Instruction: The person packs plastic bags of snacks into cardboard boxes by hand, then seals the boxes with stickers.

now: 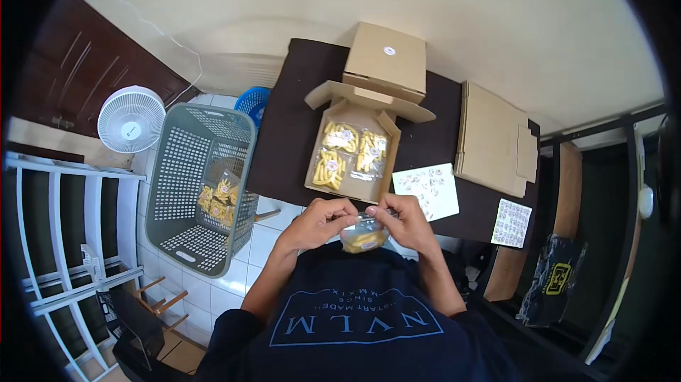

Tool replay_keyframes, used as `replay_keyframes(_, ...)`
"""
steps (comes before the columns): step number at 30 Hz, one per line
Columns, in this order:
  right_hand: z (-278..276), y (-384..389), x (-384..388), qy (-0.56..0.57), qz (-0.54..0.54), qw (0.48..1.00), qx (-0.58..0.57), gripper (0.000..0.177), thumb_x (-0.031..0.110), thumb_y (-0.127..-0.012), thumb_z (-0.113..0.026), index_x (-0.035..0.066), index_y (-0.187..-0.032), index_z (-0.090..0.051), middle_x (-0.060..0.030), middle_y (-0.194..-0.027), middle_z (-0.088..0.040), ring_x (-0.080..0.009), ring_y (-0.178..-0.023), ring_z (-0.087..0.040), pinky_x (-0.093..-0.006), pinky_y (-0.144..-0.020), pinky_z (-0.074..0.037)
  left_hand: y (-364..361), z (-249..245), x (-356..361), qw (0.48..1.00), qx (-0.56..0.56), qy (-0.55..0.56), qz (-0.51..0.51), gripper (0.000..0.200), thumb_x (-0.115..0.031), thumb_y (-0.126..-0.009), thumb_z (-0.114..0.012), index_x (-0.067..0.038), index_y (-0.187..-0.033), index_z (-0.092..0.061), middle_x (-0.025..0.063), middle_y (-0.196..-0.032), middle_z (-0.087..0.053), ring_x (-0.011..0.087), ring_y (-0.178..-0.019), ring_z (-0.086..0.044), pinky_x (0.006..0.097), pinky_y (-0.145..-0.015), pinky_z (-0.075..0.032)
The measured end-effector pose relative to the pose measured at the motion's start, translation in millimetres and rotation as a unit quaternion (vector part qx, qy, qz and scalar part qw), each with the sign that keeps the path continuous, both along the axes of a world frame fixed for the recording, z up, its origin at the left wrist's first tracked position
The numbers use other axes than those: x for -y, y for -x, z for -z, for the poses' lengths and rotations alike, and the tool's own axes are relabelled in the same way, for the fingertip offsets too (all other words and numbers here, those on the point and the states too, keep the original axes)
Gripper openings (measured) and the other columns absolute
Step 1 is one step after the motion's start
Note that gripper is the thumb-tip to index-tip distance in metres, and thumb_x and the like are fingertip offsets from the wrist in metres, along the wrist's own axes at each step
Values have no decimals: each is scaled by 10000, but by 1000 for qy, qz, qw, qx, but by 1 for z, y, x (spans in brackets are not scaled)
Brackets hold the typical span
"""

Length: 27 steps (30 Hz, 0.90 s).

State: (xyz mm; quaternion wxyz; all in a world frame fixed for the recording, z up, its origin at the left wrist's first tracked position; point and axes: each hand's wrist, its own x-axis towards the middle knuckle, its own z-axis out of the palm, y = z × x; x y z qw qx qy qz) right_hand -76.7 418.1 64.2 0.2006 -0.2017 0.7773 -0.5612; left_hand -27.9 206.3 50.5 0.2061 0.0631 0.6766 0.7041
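Observation:
Close to my chest, a clear plastic bag (364,241) of yellow snack sticks hangs from both hands, with a round sticker low on its front. My left hand (323,222) pinches the bag's top edge on one side. The other side of that edge is pinched by my right hand (403,220). Just beyond the hands, an open cardboard box (362,187) on the dark table (284,134) holds several similar bags (342,137) with stickers. A sheet of round stickers (431,190) lies beside the box, near my right hand.
A closed cardboard box (386,56) stands behind the open one. Flat cardboard boxes (493,141) are stacked at the right, near another sticker sheet (511,223). On the left are a large green basket (181,183) with bags inside, a white fan (130,119) and a blue basket (252,104).

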Motion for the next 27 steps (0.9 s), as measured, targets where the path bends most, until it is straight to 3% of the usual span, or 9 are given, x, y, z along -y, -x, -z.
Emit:
replay_keyframes(4,11,24,-65,21,29,997,63,299,166,-883,-669,3,-652,-569,-23,-525,-565,-61,-519,-506,-254,-497,-398,24,20,-43,994,88,-66,-1,105,-89,-941,-573,5,-984,-588,19,-801,-636,39,-663,-553,200,-570,-429)
replay_keyframes(5,20,28,-79,33,38,996,75,294,157,-890,-660,1,-655,-578,-16,-550,-586,-48,-543,-504,-239,-509,-389,31,24,-55,998,36,-53,8,107,-91,-955,-551,5,-996,-574,29,-876,-647,42,-711,-558,203,-612,-442)
replay_keyframes(10,35,55,-112,139,140,971,134,222,110,-916,-620,27,-720,-557,13,-655,-545,-48,-704,-543,-218,-592,-412,63,31,-119,992,27,-90,-89,125,-116,-971,-536,3,-990,-572,13,-823,-623,55,-724,-549,209,-672,-446)
replay_keyframes(12,26,62,-108,252,203,921,218,156,102,-915,-621,29,-791,-562,9,-686,-564,-52,-727,-556,-218,-613,-441,73,31,-134,989,17,-68,-131,124,-116,-973,-534,2,-988,-569,17,-823,-625,57,-719,-554,207,-669,-449)
replay_keyframes(14,35,63,-109,260,194,924,204,106,92,-904,-637,22,-849,-578,5,-713,-594,-48,-713,-562,-214,-625,-456,77,28,-143,969,30,-104,-222,114,-115,-985,-505,-11,-992,-548,47,-856,-647,66,-703,-546,212,-656,-445)
replay_keyframes(18,50,65,-109,219,131,940,226,70,62,-879,-658,8,-889,-614,-13,-769,-648,-36,-669,-553,-206,-612,-448,78,38,-142,962,74,-61,-254,132,-114,-969,-534,7,-992,-580,72,-875,-656,114,-716,-622,246,-686,-504)
replay_keyframes(20,52,64,-106,191,160,943,222,70,62,-881,-654,8,-857,-616,-16,-757,-649,-40,-671,-558,-209,-612,-448,76,47,-144,959,75,-64,-264,180,-136,-958,-568,29,-1017,-606,67,-822,-653,99,-705,-626,222,-603,-484)
replay_keyframes(25,54,55,-98,189,64,941,273,385,23,-815,-727,-4,-1105,-475,-37,-881,-655,-84,-816,-604,-236,-700,-495,68,56,-140,946,49,-75,-313,196,-153,-973,-537,17,-932,-626,51,-805,-652,94,-720,-615,235,-661,-484)
replay_keyframes(27,65,49,-99,169,53,946,272,372,21,-815,-729,-3,-1090,-480,-34,-881,-646,-82,-810,-598,-239,-702,-494,61,66,-139,944,55,-62,-319,229,-190,-987,-516,-5,-898,-617,44,-805,-638,103,-721,-612,247,-683,-488)
